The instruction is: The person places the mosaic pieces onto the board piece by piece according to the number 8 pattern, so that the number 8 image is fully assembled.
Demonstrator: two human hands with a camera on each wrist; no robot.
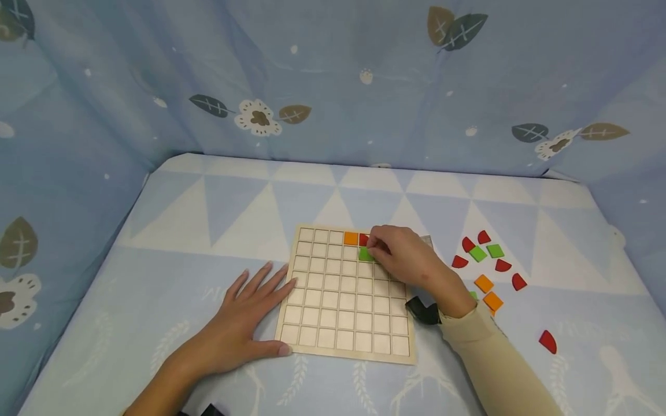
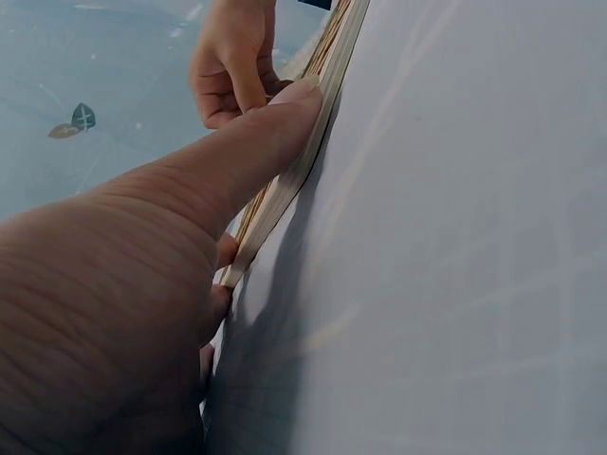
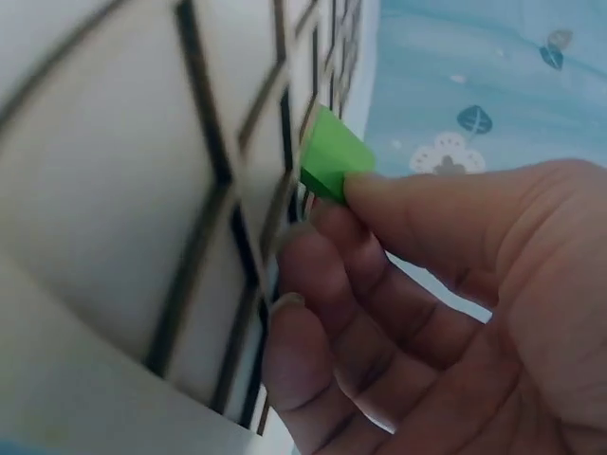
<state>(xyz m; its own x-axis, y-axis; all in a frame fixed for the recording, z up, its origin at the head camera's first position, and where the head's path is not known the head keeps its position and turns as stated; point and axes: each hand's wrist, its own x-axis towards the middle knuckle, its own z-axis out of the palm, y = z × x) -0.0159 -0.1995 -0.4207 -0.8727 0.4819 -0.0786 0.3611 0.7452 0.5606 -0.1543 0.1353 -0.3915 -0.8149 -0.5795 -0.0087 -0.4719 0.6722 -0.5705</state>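
A light wooden grid board (image 1: 359, 356) lies on the table. My left hand (image 1: 241, 325) rests at its left side, fingers spread and fingertips along the edge. In the left wrist view the thumb (image 2: 256, 142) presses against the board's rim. My right hand (image 1: 408, 257) is over the board's upper right part and pinches a green square tile (image 3: 332, 156) between thumb and fingers, its far edge at the grid lines. An orange square tile (image 1: 351, 238) sits in a top-row cell, beside a red piece (image 1: 363, 239) partly hidden by the right hand.
Right of the board lie loose red quarter-round pieces (image 1: 518, 282), green squares (image 1: 495, 251) and orange squares (image 1: 484, 283), several partly behind the right forearm. One red piece (image 1: 548, 341) lies apart, nearer the front. A patterned curtain (image 1: 333, 86) hangs behind the table.
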